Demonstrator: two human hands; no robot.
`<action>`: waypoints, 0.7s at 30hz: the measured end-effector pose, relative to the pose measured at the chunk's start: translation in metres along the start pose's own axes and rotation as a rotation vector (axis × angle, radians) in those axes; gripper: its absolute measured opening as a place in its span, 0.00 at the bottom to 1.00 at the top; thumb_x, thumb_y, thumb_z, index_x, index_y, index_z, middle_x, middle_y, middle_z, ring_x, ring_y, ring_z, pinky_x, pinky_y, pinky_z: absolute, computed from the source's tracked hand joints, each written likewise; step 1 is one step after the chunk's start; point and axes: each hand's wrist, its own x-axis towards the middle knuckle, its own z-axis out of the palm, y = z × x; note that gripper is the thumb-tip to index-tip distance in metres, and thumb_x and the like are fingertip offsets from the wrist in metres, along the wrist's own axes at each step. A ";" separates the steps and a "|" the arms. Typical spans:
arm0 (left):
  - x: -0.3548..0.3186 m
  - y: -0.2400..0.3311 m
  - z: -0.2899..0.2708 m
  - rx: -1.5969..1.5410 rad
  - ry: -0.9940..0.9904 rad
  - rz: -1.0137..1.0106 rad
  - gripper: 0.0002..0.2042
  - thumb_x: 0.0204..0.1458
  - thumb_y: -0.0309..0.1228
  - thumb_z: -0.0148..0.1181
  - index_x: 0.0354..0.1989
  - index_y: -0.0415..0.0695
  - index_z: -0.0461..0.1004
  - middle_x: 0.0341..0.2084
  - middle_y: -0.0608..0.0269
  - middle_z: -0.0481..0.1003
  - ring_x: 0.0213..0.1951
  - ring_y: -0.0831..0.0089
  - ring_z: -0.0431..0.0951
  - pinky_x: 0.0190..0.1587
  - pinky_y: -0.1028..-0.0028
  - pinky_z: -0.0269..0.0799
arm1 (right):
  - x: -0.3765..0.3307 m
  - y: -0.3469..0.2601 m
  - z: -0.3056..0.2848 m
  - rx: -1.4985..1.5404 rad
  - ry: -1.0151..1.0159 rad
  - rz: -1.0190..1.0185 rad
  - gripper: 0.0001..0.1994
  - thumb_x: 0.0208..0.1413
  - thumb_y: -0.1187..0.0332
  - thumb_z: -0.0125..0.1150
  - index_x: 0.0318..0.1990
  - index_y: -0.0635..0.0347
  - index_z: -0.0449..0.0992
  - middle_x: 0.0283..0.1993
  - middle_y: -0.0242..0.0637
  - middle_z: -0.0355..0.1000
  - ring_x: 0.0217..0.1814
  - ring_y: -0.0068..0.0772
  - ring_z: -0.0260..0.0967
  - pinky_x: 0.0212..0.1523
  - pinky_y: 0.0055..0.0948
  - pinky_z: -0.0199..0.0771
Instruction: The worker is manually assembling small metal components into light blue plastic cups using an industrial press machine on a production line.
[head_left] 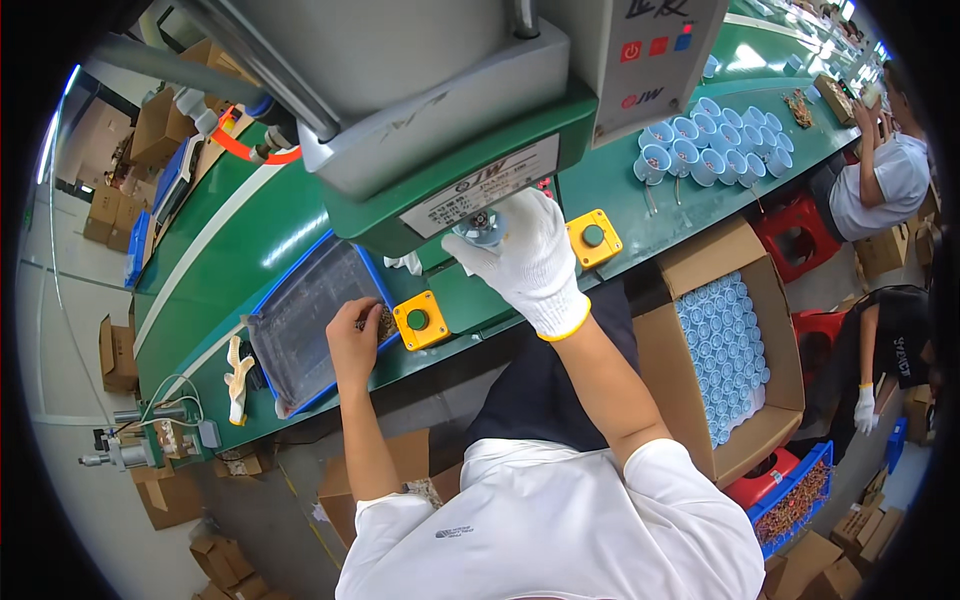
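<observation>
Two hands are busy at the green bench. Our right hand, in a white glove, reaches up under the big grey and green press, at about 12 o'clock from our body. Its fingers are closed around a small light blue cap right under the press head. Our bare left hand, at about 10 o'clock, rests at the edge of a blue tray. Its fingertips pinch together at a little heap of small brown parts; we cannot tell if they hold one.

We think the work is only partly done. At 3 o'clock a cardboard box is filled with rows of blue caps. At 1 o'clock, many blue cups wait on the bench. A yellow button box sits beside our left hand, and another beside our right.
</observation>
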 end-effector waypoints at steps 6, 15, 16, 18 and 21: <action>0.003 0.006 -0.001 -0.008 0.019 0.018 0.05 0.60 0.23 0.70 0.42 0.35 0.85 0.34 0.50 0.83 0.36 0.56 0.85 0.44 0.66 0.79 | 0.000 -0.002 0.006 -0.090 0.178 -0.125 0.20 0.45 0.67 0.85 0.43 0.56 0.79 0.41 0.34 0.78 0.47 0.46 0.78 0.52 0.43 0.76; 0.004 0.005 0.001 0.013 0.012 0.017 0.06 0.61 0.25 0.70 0.42 0.35 0.85 0.34 0.49 0.83 0.36 0.54 0.85 0.43 0.64 0.78 | -0.004 0.000 0.008 -0.133 0.211 -0.156 0.21 0.46 0.65 0.85 0.45 0.56 0.80 0.43 0.35 0.80 0.48 0.47 0.79 0.53 0.43 0.76; 0.004 0.007 0.001 0.013 0.013 0.018 0.06 0.61 0.25 0.70 0.42 0.35 0.85 0.34 0.49 0.83 0.36 0.54 0.85 0.43 0.64 0.78 | -0.004 0.000 0.008 -0.153 0.198 -0.124 0.22 0.47 0.64 0.85 0.46 0.56 0.80 0.43 0.35 0.80 0.47 0.47 0.79 0.53 0.44 0.76; 0.004 0.012 -0.001 0.025 0.022 0.033 0.06 0.62 0.26 0.69 0.41 0.35 0.84 0.33 0.49 0.82 0.35 0.52 0.84 0.43 0.63 0.78 | -0.003 -0.002 0.008 -0.174 0.185 -0.093 0.22 0.47 0.63 0.85 0.47 0.56 0.80 0.42 0.35 0.79 0.47 0.47 0.78 0.53 0.44 0.76; 0.002 0.009 -0.002 0.060 0.017 0.012 0.06 0.63 0.27 0.69 0.41 0.35 0.84 0.33 0.50 0.82 0.36 0.50 0.83 0.43 0.62 0.77 | 0.001 -0.005 0.007 -0.246 0.166 -0.056 0.22 0.48 0.60 0.84 0.47 0.56 0.80 0.40 0.36 0.78 0.44 0.47 0.78 0.50 0.46 0.76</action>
